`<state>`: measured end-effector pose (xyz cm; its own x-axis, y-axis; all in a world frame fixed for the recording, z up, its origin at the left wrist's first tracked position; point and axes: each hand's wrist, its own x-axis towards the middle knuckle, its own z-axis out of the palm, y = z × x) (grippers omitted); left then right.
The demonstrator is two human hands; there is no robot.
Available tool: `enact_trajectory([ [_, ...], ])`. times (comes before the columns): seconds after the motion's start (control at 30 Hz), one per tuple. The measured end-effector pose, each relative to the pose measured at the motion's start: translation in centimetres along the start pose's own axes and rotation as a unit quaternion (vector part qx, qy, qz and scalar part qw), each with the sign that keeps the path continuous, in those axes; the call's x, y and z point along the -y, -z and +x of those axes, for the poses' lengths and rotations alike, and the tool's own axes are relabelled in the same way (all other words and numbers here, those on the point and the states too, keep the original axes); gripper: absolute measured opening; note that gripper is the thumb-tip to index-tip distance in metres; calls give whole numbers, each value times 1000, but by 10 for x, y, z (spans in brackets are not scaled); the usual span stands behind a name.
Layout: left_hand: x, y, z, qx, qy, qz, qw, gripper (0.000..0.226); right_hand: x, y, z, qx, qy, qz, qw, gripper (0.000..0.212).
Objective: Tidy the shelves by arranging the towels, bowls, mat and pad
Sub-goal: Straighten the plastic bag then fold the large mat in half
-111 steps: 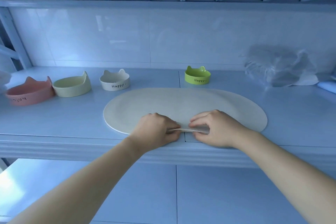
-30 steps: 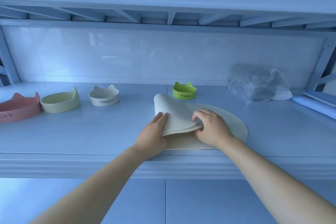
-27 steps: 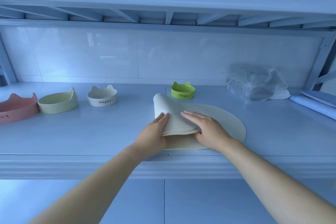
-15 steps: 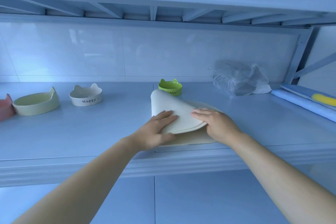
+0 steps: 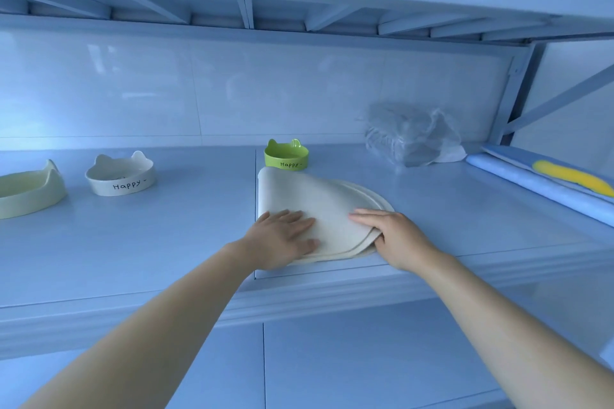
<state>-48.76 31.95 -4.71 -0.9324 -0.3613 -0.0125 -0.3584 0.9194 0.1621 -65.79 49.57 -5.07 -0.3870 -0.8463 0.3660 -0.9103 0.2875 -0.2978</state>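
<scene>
**Folded mat under both hands on the middle shelf**

Head view. The cream-white oval silicone mat (image 5: 319, 199) lies folded in half on the pale blue shelf board (image 5: 149, 242), near the front edge and just right of the seam between two boards. The fold runs along its left side and bulges upward; the curved edges lie stacked at the right.

The left hand (image 5: 282, 239) rests flat on the top layer, fingers spread and extended, palm down at the near left corner. The right hand (image 5: 395, 236) is at the near right edge, fingers laid over the top layer and thumb tucked beneath the stacked edges (a light pinch on the mat).

Just beyond the mat stands the lime-green cat-eared bowl marked "Happy" (image 5: 286, 155). Well to the left sit the white cat-eared bowl marked "Happy" (image 5: 120, 173) and, at the frame edge, the pale yellow cat-eared bowl (image 5: 28, 189). At the far right lies a crumpled clear plastic bag with grey contents (image 5: 410, 138); beside it, a blue rolled pad with a yellow mark (image 5: 545, 183).
</scene>
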Motion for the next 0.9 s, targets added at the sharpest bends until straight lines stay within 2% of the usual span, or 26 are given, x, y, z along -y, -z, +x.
enact_trajectory([
  [0.3, 3, 1, -4, 0, 8, -15, 1000, 51, 10, 2, 9, 68, 1, 4, 998, 55],
  [0.5, 0, 3, -9, -108, -13, -137, 985, 36, 30, -5, 12, 85, 34, 31, 995, 55],
  [0.63, 0, 7, -15, -127, -30, -232, 964, 30, 23, 1, 11, 60, -17, 25, 998, 57],
  [0.73, 1, 8, -19, -95, -67, -171, 978, 37, 18, 4, 8, 68, -25, 18, 997, 54],
  [0.83, 2, 7, -20, -54, -70, -100, 991, 54, 17, 4, 5, 87, -21, 23, 996, 47],
  [0.9, 3, 6, -21, -45, -66, -83, 993, 57, 16, 4, 5, 82, -23, 31, 996, 41],
])
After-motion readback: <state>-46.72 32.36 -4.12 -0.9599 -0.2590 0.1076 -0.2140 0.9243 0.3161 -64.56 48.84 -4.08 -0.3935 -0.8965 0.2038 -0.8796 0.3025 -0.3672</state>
